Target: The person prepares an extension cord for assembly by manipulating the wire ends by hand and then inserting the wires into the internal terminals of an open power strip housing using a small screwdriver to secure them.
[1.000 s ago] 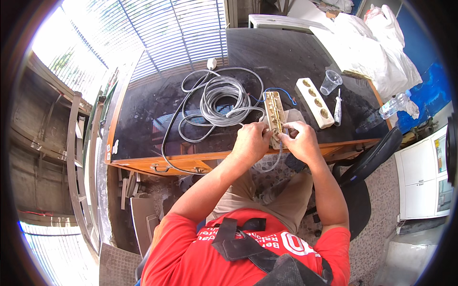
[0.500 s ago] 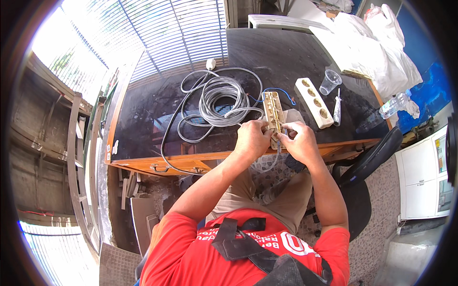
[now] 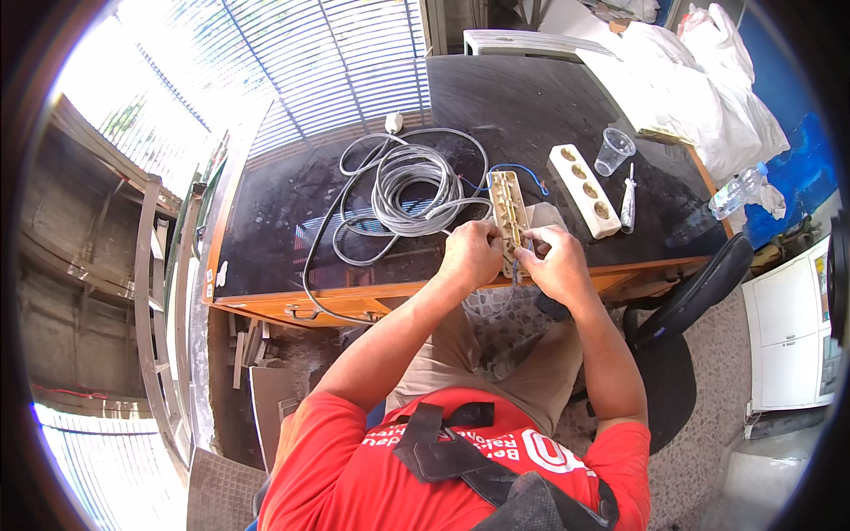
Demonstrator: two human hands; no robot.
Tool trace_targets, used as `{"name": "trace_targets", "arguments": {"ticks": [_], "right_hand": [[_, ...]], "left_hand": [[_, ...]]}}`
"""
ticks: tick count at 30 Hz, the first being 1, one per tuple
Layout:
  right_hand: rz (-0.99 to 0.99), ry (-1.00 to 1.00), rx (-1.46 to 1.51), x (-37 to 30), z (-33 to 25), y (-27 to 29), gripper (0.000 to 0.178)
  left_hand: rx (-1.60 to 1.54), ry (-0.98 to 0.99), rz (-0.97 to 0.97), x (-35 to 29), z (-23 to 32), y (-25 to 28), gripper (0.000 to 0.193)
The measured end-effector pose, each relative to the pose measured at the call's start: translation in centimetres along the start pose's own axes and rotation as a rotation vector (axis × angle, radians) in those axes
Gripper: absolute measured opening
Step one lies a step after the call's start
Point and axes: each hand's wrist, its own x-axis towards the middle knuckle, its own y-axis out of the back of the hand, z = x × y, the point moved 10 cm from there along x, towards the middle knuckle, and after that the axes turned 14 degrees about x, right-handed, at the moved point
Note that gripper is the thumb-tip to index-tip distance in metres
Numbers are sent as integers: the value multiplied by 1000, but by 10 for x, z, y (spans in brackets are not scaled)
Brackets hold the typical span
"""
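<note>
Counter (image 3: 292, 221): dark glossy top with an orange front edge carrying drawer handles; it reflects the slatted roof overhead.
Cable coil (image 3: 403, 190): grey cord wound in loose loops on the left-middle of the counter, with a small white plug (image 3: 396, 119) at its far end and one long strand drooping over the front edge.
Left hand (image 3: 471, 255): at the counter's front edge, just left of the open strip base; its grip is closed narrow, fingertips pinched on the near end of the base where the grey cord comes in.
Open strip base (image 3: 509, 212): long, pale, lying lengthwise away from the person near the front edge, brass contact strips showing inside; its near end sits between the two hands.
Blue wire (image 3: 522, 170): thin, curling out from the far end of the base.
Right hand (image 3: 553, 263): just right of the base's near end, fingers curled tight; the grip pinches thin wires at that end, though what exactly lies between the fingertips is too small to tell.
Socket cover (image 3: 583, 191): white, with four round outlets, lying right of the base and apart from it.
Plastic cup (image 3: 614, 151): clear, upright, beyond the cover.
Screwdriver (image 3: 628, 201): pale handle, just right of the cover.
Plastic bottle (image 3: 735, 195): clear, at the counter's right corner.
Chair (image 3: 699, 288): black, right of the person.
</note>
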Motion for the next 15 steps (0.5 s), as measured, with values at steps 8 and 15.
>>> {"name": "trace_targets", "arguments": {"ticks": [8,15], "right_hand": [[-9,-4,18,1,4,0,34],[4,-16,7,0,-1,0,36]], "left_hand": [[14,-66,25,3,5,-5,21],[67,-105,26,4,9,-11,20]]}}
